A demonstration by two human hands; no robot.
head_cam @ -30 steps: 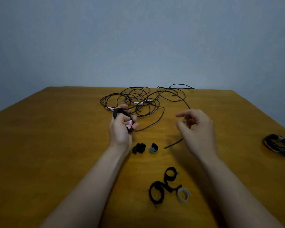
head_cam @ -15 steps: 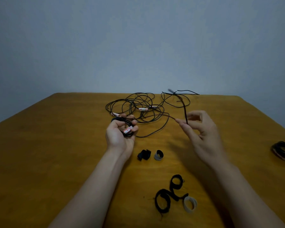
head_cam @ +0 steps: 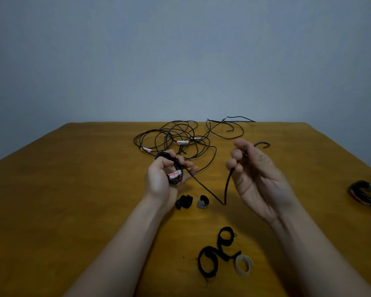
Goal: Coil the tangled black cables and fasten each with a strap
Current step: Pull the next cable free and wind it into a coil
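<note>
Cable coil (head_cam: 174,166) | in left hand (head_cam: 159,183) | strand (head_cam: 228,185) pinched by right hand (head_cam: 258,179)

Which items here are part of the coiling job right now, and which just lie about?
In use: small black cable coil, gripped by left hand; its loose black strand, pinched by right hand; tangled black cables behind.
Lying about: curled black fabric straps; grey strap rings; black cable bundle, far right.

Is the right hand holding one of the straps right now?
No, the right hand pinches the black cable, while the straps lie on the table.
</note>
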